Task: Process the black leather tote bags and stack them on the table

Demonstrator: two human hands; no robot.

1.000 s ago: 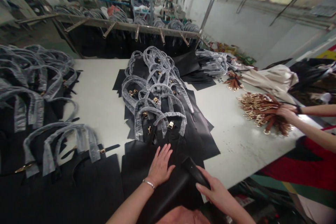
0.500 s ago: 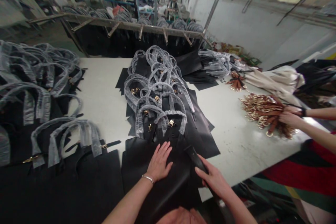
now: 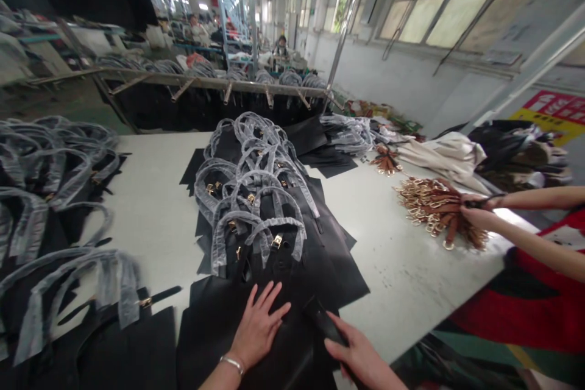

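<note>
My left hand (image 3: pixel 259 324) lies with fingers spread on a black leather-like panel (image 3: pixel 210 317) at the bottom centre. To its right, my right hand (image 3: pixel 354 350) is closed around a black handheld tool (image 3: pixel 325 322), whose flat front end is over the same panel. Just beyond my hands is a pile of black pieces with plastic-wrapped handles (image 3: pixel 278 195) and gold buckles (image 3: pixel 276 242). The tool's lower part is hidden by my right hand.
More wrapped handles (image 3: pixel 109 274) on black pieces cover the left side. At the right, another person's hands (image 3: pixel 479 207) hold brown straps with gold clasps (image 3: pixel 439 207). Behind the pale table (image 3: pixel 150 177) stands a metal rack (image 3: pixel 201 79); cream cloth (image 3: pixel 448 152) lies back right.
The view has tilted up and shifted right, so the table things appear lower and further left. My left hand's fingers are spread wider; my right hand still holds the tool.
</note>
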